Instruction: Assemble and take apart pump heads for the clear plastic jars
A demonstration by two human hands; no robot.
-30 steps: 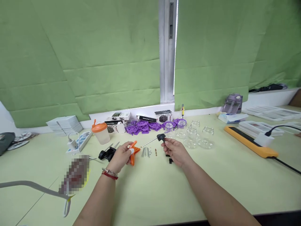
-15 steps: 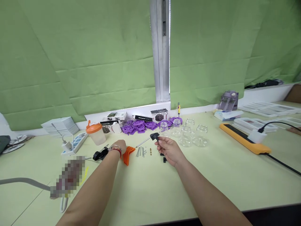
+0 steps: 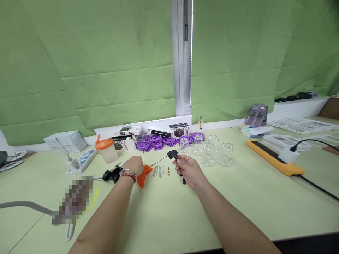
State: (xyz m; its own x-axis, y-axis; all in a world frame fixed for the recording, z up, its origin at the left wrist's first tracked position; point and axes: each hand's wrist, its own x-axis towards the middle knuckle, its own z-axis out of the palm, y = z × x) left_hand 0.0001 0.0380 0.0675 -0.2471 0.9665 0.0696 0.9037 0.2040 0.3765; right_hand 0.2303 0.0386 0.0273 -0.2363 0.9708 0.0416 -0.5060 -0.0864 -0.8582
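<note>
My right hand pinches a small black plastic part with a flat, wide head between thumb and fingers. A thin metal rod slants down to the left from behind that part; whether the two are joined I cannot tell. My left hand reaches down between black round-ended parts and a fanned stack of orange plastic pieces. Its back faces me and its fingers are hidden. Between the hands lie several long screws and small brass pieces. Another black piece sits under my right hand.
Purple plastic parts and cup holder boxes line the back. Clear jars stand to the right, before a yellow power strip. On the left are an orange-lidded cup and a white power strip.
My left hand has shifted slightly, with more of its back showing. My right hand still holds the black part in nearly the same place. The view has moved a little.
</note>
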